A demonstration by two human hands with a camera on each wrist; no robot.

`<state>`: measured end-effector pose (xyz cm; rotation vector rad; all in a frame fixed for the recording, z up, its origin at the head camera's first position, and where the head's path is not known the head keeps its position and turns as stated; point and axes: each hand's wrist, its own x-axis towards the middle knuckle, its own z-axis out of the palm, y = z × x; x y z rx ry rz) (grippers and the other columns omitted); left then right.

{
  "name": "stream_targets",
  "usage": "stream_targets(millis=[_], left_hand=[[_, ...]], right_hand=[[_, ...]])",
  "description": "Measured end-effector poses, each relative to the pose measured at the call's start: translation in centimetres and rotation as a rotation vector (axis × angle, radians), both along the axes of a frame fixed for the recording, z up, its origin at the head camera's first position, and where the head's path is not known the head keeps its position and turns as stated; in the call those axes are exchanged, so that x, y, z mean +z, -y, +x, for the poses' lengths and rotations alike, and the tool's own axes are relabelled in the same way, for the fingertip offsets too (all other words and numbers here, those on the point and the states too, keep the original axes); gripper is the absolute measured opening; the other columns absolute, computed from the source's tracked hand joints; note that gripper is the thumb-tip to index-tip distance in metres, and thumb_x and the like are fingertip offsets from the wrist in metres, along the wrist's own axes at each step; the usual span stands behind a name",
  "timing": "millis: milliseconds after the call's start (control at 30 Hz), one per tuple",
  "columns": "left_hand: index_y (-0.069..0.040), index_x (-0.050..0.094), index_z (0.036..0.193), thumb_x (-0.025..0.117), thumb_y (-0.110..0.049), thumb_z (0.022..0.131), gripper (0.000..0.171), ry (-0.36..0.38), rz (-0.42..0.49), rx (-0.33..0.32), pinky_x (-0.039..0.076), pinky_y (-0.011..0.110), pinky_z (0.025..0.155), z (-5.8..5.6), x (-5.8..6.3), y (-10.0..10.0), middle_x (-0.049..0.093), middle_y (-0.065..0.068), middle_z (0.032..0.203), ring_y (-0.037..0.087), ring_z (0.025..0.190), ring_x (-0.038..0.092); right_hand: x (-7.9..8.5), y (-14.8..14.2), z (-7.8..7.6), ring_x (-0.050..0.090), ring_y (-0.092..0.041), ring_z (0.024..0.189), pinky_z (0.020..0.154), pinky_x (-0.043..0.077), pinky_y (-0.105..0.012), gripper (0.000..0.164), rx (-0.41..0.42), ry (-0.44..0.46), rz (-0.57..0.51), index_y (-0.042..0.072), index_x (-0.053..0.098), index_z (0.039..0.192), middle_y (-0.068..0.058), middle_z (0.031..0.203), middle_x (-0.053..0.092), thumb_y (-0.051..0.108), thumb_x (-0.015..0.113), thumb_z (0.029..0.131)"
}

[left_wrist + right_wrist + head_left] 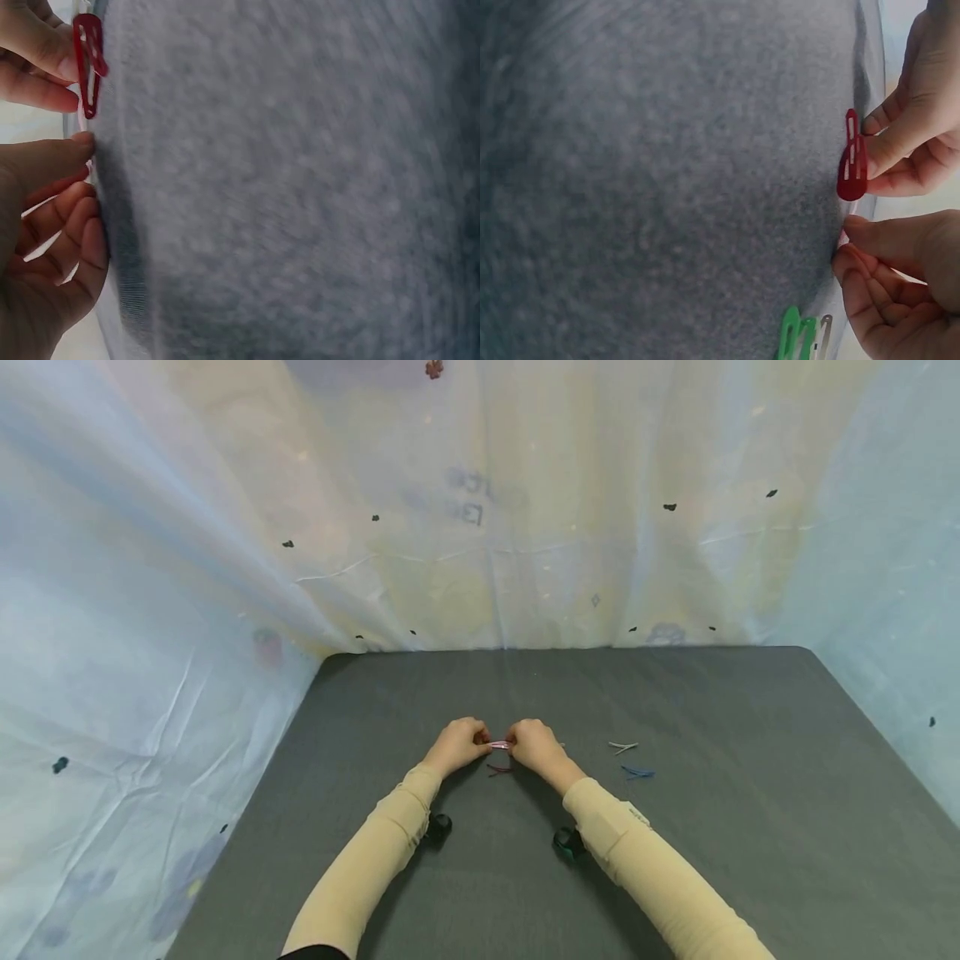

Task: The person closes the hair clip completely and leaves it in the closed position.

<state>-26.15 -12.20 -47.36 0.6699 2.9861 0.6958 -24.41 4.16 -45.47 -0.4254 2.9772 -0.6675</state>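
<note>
- The slim pink clip (498, 745) is near the centre of the head view, held between the two hands; its long axis runs across the frame, left to right. Fingertips cover both its ends, so I cannot tell which end is the narrow one.
- The left hand (459, 743) pinches the clip's left end between thumb and fingertips, the other fingers curled.
- The right hand (536, 747) pinches the right end; the hands are close together, with a short stretch of pink showing between them.
- A red clip (853, 172) lies just below the hands in the head view, its long axis roughly parallel to the pink one. Its narrow tip points left there and up in the right wrist view, its broad rounded end the other way.
- At centre right of the head view, a pale clip (624, 747) lies just above a blue clip (638, 772), both with their long axes roughly left to right.
- At the bottom of the right wrist view, a green clip (786, 334) and a greyish clip (826, 334) stand lengthwise up the frame, cut off by its edge; I cannot tell whether the green one is the blue-looking one.
- All the clips in the head view are over the dark grey table (750, 760).
</note>
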Motion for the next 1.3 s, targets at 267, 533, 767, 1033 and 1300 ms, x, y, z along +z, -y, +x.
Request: stream_targets(millis=[267,533,767,1033,1300], left_hand=[[-0.006,0.064,0.095,0.069,-0.016,0.083,0.016,-0.002,-0.018,0.028,0.042,0.029,0.064,1.2,1.2,-1.5,0.057,0.006,0.081,0.015,0.068,0.049],[-0.004,0.064,0.101,0.068,-0.017,0.084,0.022,-0.045,0.007,0.011,0.048,0.031,0.07,1.4,2.3,-4.0,0.06,0.008,0.09,0.019,0.079,0.057],[-0.004,0.063,0.105,0.068,-0.02,0.084,0.027,-0.008,0.042,-0.008,0.047,0.029,0.07,1.8,2.8,-5.8,0.06,0.008,0.092,0.018,0.081,0.057],[-0.002,0.062,0.107,0.068,-0.02,0.084,0.029,0.052,0.054,0.006,0.046,0.03,0.07,2.3,2.8,-7.1,0.06,0.009,0.093,0.018,0.079,0.055],[-0.003,0.062,0.108,0.067,-0.019,0.085,0.029,0.08,0.006,-0.013,0.043,0.027,0.068,2.3,2.1,-8.2,0.059,0.007,0.09,0.015,0.076,0.052]], right_hand=[[0.8,-1.2,0.7,0.064,-0.022,0.081,0.071,0.052,-0.035,0.016,0.004,-0.023,-0.071,0.004,0.071,0.098,-0.012,0.092,0.067,0.006,0.062,0.084],[2.1,-3.9,0.8,0.064,-0.025,0.087,0.072,0.052,-0.037,0.023,0.017,-0.042,-0.165,0.001,0.068,0.107,-0.014,0.098,0.066,0.009,0.063,0.086],[2.8,-6.1,1.1,0.063,-0.027,0.087,0.071,0.052,-0.036,0.025,0.022,-0.043,-0.202,-0.001,0.066,0.109,-0.016,0.099,0.065,0.01,0.062,0.087],[2.8,-7.9,1.3,0.063,-0.028,0.088,0.073,0.052,-0.038,0.026,-0.005,-0.028,-0.207,-0.001,0.066,0.109,-0.016,0.099,0.066,0.011,0.063,0.086],[1.6,-8.8,1.2,0.064,-0.028,0.088,0.073,0.052,-0.039,0.025,-0.021,0.026,-0.179,-0.002,0.066,0.107,-0.017,0.099,0.067,0.011,0.063,0.086]])
